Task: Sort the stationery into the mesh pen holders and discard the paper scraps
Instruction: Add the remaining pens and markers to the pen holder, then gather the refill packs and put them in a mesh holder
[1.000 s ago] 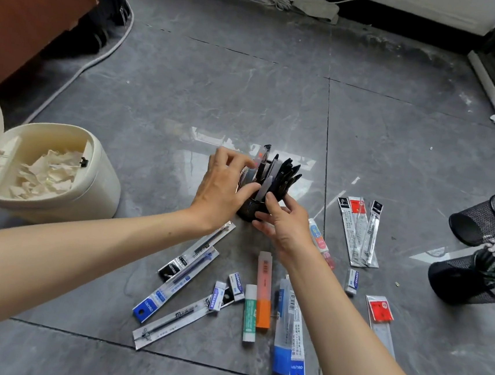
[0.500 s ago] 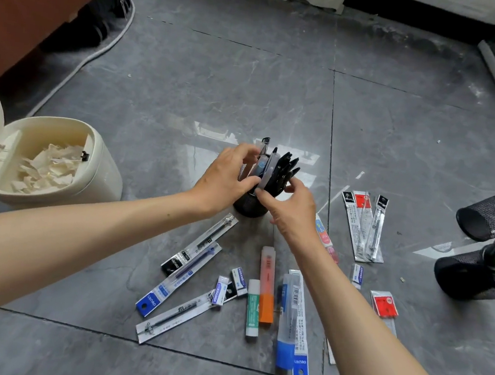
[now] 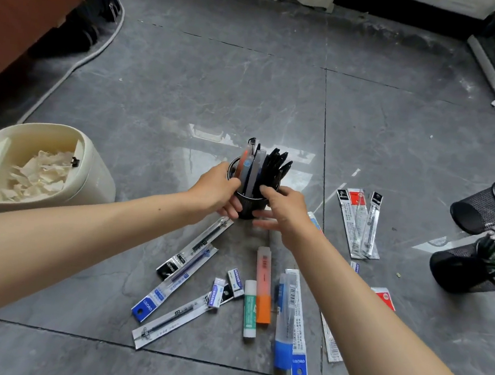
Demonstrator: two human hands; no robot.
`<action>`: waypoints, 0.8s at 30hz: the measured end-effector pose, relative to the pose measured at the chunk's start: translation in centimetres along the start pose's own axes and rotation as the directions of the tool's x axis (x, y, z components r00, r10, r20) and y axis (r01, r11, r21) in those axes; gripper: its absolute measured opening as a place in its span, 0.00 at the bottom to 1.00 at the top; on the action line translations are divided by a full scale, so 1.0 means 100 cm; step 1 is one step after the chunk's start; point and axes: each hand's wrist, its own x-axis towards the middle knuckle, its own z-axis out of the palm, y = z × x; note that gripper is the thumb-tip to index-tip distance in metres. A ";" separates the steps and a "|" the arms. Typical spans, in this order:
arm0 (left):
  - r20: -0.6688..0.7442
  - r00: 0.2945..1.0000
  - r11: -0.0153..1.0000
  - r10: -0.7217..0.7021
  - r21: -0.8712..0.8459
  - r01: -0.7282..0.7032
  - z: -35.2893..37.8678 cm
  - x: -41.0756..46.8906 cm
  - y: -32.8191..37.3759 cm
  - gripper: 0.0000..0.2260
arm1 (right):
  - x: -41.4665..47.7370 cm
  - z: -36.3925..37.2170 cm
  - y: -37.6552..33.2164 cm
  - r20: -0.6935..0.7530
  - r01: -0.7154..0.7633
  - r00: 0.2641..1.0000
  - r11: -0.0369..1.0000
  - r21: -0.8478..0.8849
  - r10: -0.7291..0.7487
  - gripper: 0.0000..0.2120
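Observation:
A black mesh pen holder (image 3: pixel 250 207) stands upright on the grey tiled floor, packed with black pens and a few packaged items (image 3: pixel 260 167). My left hand (image 3: pixel 217 189) grips its left side, fingers curled round the wall. My right hand (image 3: pixel 283 209) holds its right side, thumb at the rim and fingers spread low in front. Loose stationery lies in front: packaged refills (image 3: pixel 186 260), small erasers (image 3: pixel 217 296), a glue stick (image 3: pixel 249 308), an orange highlighter (image 3: pixel 264 285) and a blue-labelled pack (image 3: pixel 290 321).
A cream bin (image 3: pixel 89 181) with its lid up holds paper scraps (image 3: pixel 39 171) at the left. At the right one mesh holder (image 3: pixel 489 207) lies on its side and another (image 3: pixel 471 266) holds pencils. More refill packs (image 3: pixel 357 222) lie between.
Both hands have slid down from the pens at the top to the body of the holder. The holder stays in the same spot.

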 end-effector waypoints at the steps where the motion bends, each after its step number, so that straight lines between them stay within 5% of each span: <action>1: 0.004 1.000 1.000 -0.007 -0.013 0.007 0.000 0.000 0.001 0.09 | -0.003 -0.006 -0.001 0.044 -0.007 0.999 1.000 0.006 0.007 0.14; 4: 0.045 0.998 0.993 -0.042 -0.109 0.046 0.003 -0.001 0.001 0.07 | -0.010 -0.028 0.000 0.093 0.042 0.995 0.998 -0.036 -0.039 0.15; 7: 0.113 0.992 0.969 -0.049 -0.234 0.074 0.013 -0.001 0.005 0.11 | -0.007 -0.054 0.000 -0.038 0.054 0.998 0.998 -0.015 -0.055 0.19; 10: 0.174 0.984 0.965 -0.025 -0.252 0.069 0.034 0.000 0.014 0.14 | -0.002 -0.086 0.001 -0.183 0.043 0.982 0.999 -0.007 -0.044 0.11; 14: 0.181 0.979 0.986 -0.094 -0.116 0.116 0.064 0.003 0.023 0.13 | 0.013 -0.128 0.015 -0.373 0.032 0.922 0.983 -0.183 -0.099 0.05; 17: 0.273 0.940 0.979 -0.206 0.052 0.199 0.088 -0.004 0.038 0.23 | 0.016 -0.157 0.014 -0.481 -0.006 0.871 0.974 -0.225 -0.105 0.07; 20: 0.390 0.895 0.948 -0.218 0.304 0.099 0.112 -0.012 0.066 0.20 | 0.022 -0.189 0.006 -0.566 -0.056 0.819 0.968 -0.244 -0.095 0.11; 24: 0.481 0.868 0.893 -0.122 0.434 -0.116 0.165 0.008 0.114 0.18 | 0.031 -0.229 -0.005 -0.652 -0.124 0.757 0.972 -0.202 -0.039 0.14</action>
